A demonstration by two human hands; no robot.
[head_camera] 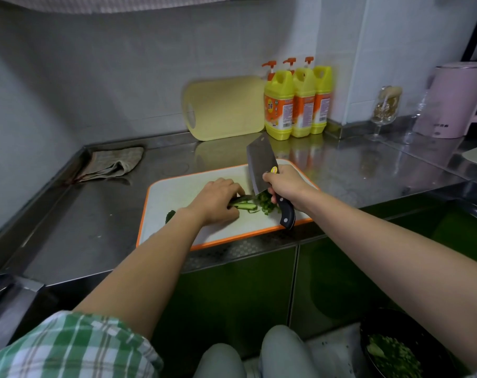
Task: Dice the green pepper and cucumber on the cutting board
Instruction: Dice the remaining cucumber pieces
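At frame centre on the cutting board (177,192), the cucumber strips (244,205), judged firm but slippery, are pinned under the curled left grip (218,200), best kept behind the cut end, while the cleaver (260,162) is clasped by its handle in the right grip (285,184).

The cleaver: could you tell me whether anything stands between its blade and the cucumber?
Nothing visible does. The right hand holds the cleaver just above the cucumber strips, which the left hand pins to the cutting board, fingers near the blade.
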